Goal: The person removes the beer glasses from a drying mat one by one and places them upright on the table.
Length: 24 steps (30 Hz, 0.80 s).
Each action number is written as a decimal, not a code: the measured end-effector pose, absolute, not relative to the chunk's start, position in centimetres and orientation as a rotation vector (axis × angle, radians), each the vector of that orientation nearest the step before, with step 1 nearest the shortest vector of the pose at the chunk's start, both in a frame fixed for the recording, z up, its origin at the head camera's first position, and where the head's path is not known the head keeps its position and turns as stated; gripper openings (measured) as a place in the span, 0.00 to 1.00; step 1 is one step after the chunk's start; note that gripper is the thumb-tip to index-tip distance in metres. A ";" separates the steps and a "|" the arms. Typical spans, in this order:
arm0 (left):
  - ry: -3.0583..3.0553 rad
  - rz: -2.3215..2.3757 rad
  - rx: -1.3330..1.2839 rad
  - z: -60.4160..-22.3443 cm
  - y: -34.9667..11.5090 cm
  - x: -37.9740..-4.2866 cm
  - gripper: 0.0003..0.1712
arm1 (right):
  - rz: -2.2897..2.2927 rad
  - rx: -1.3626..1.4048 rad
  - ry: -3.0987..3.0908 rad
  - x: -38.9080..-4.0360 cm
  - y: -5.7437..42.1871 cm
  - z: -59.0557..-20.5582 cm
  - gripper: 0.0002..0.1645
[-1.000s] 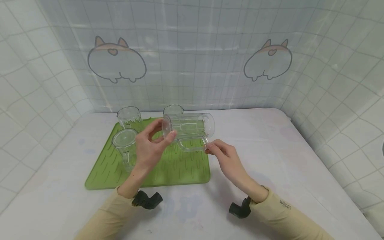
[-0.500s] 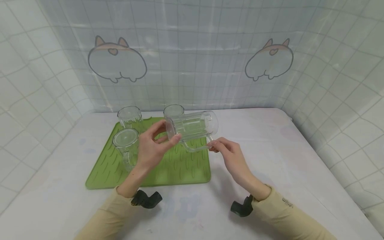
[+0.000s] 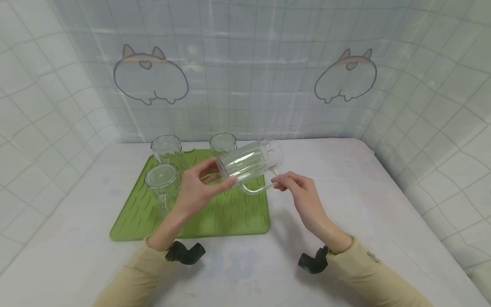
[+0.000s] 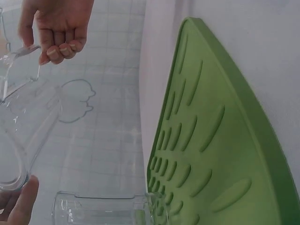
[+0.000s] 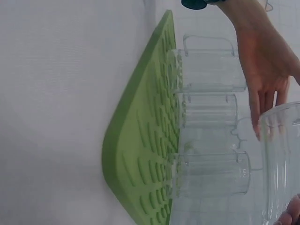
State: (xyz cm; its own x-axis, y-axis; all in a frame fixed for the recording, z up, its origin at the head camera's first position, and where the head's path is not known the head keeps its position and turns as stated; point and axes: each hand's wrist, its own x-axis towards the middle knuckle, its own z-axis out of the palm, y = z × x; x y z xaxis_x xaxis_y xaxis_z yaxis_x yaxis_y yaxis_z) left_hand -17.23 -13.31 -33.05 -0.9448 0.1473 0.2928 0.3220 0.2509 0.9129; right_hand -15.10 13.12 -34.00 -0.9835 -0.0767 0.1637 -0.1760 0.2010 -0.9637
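Observation:
A clear glass mug (image 3: 251,160) is held over the green ridged mat (image 3: 230,215), tilted with its right end higher. My left hand (image 3: 195,187) grips its lower left end between thumb and fingers. With thumb and fingertips, my right hand (image 3: 301,194) pinches the handle, which hangs below the body. The left thumb (image 4: 27,199) shows against the thick round end in the left wrist view. Three more glass mugs stand on the mat: a front left mug (image 3: 162,177), a back left mug (image 3: 166,147) and a back right mug (image 3: 223,143), partly behind the held one.
A white cloth (image 3: 345,183) covers the table around the mat. Tile-patterned sheeting (image 3: 249,85) with corgi drawings rises behind and at both sides. Black curved pieces sit at the left wrist (image 3: 186,252) and right wrist (image 3: 314,260).
The mug has gone from nearly level to tilted, its right end rising. Both hands have shifted slightly right with it, keeping their hold. The mugs on the mat have stayed put.

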 end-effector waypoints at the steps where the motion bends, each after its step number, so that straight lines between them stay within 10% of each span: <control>1: -2.380 -1.776 -0.452 -33.1 -13.3 -17.2 0.32 | 1.926 0.249 -2.368 -15.1 13.2 -33.9 0.18; 24: -2.707 -1.619 -0.489 -34.3 -12.7 -16.6 0.43 | 2.233 0.310 -2.168 -14.4 13.7 -31.9 0.11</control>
State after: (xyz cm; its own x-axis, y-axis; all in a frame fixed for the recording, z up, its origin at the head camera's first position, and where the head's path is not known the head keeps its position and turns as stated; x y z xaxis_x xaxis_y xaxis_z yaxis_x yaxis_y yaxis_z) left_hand -16.64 -12.71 -34.35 -0.9518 0.2851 0.1127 0.2342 0.4388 0.8675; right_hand -14.43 13.74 -31.89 -0.9803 -0.1277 0.1509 -0.1470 -0.0390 -0.9884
